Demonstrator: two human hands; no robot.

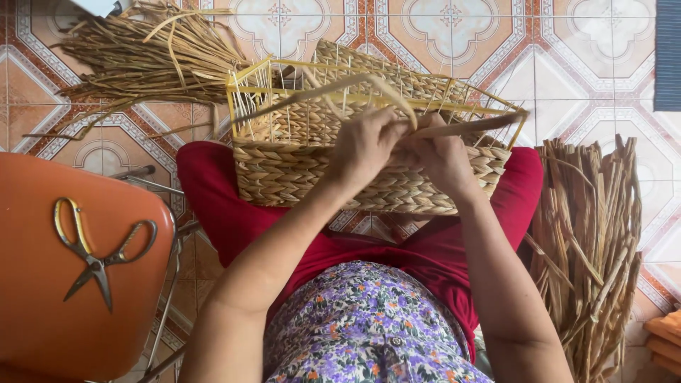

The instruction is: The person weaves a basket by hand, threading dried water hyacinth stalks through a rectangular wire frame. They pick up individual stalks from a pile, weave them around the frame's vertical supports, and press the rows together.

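We look down on a tiled floor [603, 64], pale tiles patterned with orange-red borders and curling white medallions, running across the whole top of the view and showing again between the legs. On our lap, over red trousers [234, 213], rests a half-woven basket [298, 174]: its lower walls are braided from dry straw-coloured fibre, and above them a yellow wire frame [245, 85] stands bare, with thin uprights.

Our left hand [365, 145] is curled on the near rim of the basket, fingers closed on a flat fibre strand [376, 85] that arches up and over the frame. Our right hand [443, 156] lies just beside it, touching it, gripping a twisted strand [475, 125] that runs out to the right along the rim. The fingertips of both hands are tucked out of sight, so we cannot tell exactly how the strands cross between them.

On the floor beyond the basket, to the upper left, lies a loose bundle of dry fibre [142, 60]. A second bundle [589, 248] lies on the floor by our right leg, its strands long and flat. To our left is an orange seat [42, 298] on a metal frame, and on it lies a pair of scissors [96, 259], blades shut, handles toward the top. A blue striped edge [667, 53], perhaps cloth, shows at the upper right corner.
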